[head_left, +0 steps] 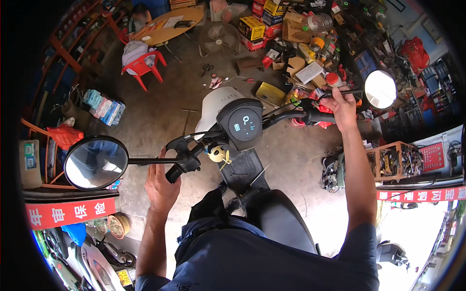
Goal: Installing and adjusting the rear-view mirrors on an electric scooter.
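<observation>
I sit astride an electric scooter with a white front and a round lit display. My left hand rests by the left handlebar grip, fingers reaching up to the stalk of the round left mirror. My right hand is closed around the thin stalk of the right mirror, just above the right handlebar grip. A yellow key tag hangs under the display.
A concrete workshop floor lies ahead. A red plastic chair and a round table stand at the back left, stacked boxes and parts clutter the back right. A crate of parts is on my right.
</observation>
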### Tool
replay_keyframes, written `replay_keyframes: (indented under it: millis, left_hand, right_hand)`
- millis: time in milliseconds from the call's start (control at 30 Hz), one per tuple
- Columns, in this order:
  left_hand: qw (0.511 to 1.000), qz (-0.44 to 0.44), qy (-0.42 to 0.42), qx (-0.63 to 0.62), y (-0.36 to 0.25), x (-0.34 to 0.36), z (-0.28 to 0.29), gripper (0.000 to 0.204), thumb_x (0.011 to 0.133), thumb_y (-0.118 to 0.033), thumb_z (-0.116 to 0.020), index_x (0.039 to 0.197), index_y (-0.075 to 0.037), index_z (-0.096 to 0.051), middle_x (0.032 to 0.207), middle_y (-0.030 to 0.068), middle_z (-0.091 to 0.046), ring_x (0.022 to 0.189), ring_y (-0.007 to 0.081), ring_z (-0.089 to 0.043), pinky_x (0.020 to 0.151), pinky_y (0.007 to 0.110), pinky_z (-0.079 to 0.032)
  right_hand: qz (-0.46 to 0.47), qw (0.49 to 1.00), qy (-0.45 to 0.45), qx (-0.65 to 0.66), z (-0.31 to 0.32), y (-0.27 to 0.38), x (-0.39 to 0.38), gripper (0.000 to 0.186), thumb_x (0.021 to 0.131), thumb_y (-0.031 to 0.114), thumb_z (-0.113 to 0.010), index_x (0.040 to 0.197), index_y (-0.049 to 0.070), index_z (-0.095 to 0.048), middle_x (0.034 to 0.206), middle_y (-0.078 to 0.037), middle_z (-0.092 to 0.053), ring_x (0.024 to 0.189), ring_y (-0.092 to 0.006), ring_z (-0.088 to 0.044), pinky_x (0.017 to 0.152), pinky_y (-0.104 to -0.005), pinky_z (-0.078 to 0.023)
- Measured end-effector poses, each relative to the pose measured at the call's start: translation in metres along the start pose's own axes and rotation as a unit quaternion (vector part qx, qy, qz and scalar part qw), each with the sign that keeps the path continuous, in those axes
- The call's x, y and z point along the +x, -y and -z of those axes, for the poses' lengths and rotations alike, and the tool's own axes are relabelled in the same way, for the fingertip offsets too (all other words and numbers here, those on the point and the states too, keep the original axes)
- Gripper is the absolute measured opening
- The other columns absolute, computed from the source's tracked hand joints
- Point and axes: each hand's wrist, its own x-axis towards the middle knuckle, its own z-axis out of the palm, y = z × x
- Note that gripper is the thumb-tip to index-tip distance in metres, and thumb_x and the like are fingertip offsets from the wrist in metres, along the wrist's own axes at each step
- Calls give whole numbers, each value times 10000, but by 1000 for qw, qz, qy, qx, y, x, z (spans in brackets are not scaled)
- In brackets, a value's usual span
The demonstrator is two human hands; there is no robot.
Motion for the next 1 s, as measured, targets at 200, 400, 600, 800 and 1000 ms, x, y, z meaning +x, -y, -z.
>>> replay_keyframes:
  millis: [200,400,600,800,1000]
  left_hand:
    - [1000,6,6,1,-4,0,2,847,632,5,-717,1417,-98,-415,1159,190,-578,1047,410,-562,854,474,-479]
    - [1000,-2,4,1,-2,0,1,857,636,6,-717,1426,-99,-403,1167,192,-575,1048,406,-564,852,472,-480]
    - [1000,-2,6,8,-1,-1,2,860,632,2,-720,1425,-101,-402,1170,190,-576,1049,404,-565,855,470,-482]
    - [1000,1,7,7,-2,1,3,871,628,-10,-729,1429,-108,-400,1150,190,-580,1044,404,-565,848,468,-486]
    - [999,12,17,24,-2,1,4,887,623,-19,-736,1436,-118,-396,1106,193,-581,1025,396,-571,826,468,-492]
  right_hand:
    - [47,999,-13,4,-14,-1,-19,169,991,139,-527,1080,12,-593,1115,-142,-656,801,-207,-695,763,-349,-594]
    - [82,974,-9,-211,-10,-4,-20,197,988,174,-538,1086,6,-574,1015,-88,-598,776,-187,-675,748,-316,-586]
    - [281,834,13,-475,-43,21,-26,91,941,83,-551,991,20,-594,897,-87,-582,748,-214,-633,722,-334,-500]
    - [246,764,10,-596,-33,20,-17,157,877,157,-641,966,32,-669,1027,-177,-656,902,-408,-625,774,-470,-504]
    - [253,678,3,-690,-58,37,-16,225,884,230,-644,974,24,-634,949,-156,-650,856,-367,-641,698,-444,-522]
